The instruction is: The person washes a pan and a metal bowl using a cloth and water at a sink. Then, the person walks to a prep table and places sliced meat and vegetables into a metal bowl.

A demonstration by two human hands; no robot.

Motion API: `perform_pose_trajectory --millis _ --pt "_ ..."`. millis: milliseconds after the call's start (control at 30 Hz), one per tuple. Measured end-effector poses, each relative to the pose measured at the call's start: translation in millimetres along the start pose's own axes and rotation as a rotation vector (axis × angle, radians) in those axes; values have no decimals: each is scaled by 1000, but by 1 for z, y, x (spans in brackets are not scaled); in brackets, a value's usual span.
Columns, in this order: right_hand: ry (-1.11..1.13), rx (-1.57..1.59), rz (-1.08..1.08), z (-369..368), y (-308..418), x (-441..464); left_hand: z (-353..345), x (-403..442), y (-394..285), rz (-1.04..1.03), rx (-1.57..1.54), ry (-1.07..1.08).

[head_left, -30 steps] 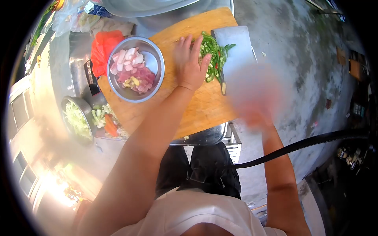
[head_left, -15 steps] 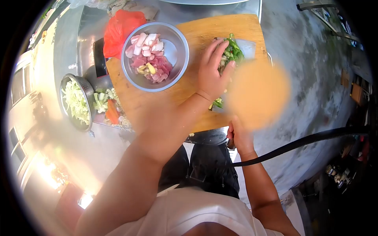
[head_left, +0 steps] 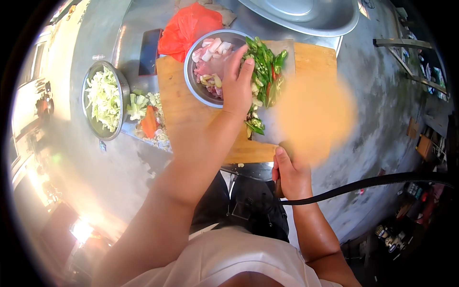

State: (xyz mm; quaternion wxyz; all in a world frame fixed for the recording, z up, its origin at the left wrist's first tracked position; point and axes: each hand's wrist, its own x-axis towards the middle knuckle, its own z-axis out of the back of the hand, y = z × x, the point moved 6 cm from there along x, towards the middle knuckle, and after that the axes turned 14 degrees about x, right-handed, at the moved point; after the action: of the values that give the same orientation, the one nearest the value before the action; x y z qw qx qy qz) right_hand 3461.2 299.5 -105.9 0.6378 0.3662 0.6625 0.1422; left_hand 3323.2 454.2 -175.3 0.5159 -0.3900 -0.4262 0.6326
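Observation:
My left hand [head_left: 238, 88] reaches over the right rim of a metal bowl [head_left: 190, 85], its fingers stretched out beside a heap of sliced green peppers [head_left: 263, 67] with a few red pieces. The peppers lie on the wide grey blade of a cleaver [head_left: 288, 48]. My right hand [head_left: 294, 177] is closed round the cleaver's handle near the front edge of the wooden cutting board [head_left: 179, 110]. Inside the bowl are pale fatty meat pieces [head_left: 213, 48], redder meat and some yellowish bits. A blurred orange blob hides part of the blade and board.
At the left stands a bowl of shredded cabbage [head_left: 105, 103], beside vegetable scraps with an orange piece [head_left: 149, 122]. A red plastic bag [head_left: 189, 28] and a phone [head_left: 149, 52] lie behind the board. A large metal basin [head_left: 330, 26] sits at the back right. A black strap [head_left: 363, 182] crosses the right side.
The cleaver with the peppers has moved left, up against the bowl's right side. My left hand has shifted left with it. The view has also turned and shifted a little.

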Motion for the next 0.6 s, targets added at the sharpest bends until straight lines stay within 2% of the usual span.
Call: perform_pose_trajectory --millis 33,133,333,600 --pt "-3 -17 -7 -3 2 0 -1 5 7 63 -154 -6" --pt "-6 -95 -18 -6 4 -1 -1 7 22 142 -167 -18" --pt "3 -215 7 -10 9 -10 -2 9 27 123 -207 -69" --pt "17 -194 63 -8 16 -22 -1 5 12 84 -168 -131"
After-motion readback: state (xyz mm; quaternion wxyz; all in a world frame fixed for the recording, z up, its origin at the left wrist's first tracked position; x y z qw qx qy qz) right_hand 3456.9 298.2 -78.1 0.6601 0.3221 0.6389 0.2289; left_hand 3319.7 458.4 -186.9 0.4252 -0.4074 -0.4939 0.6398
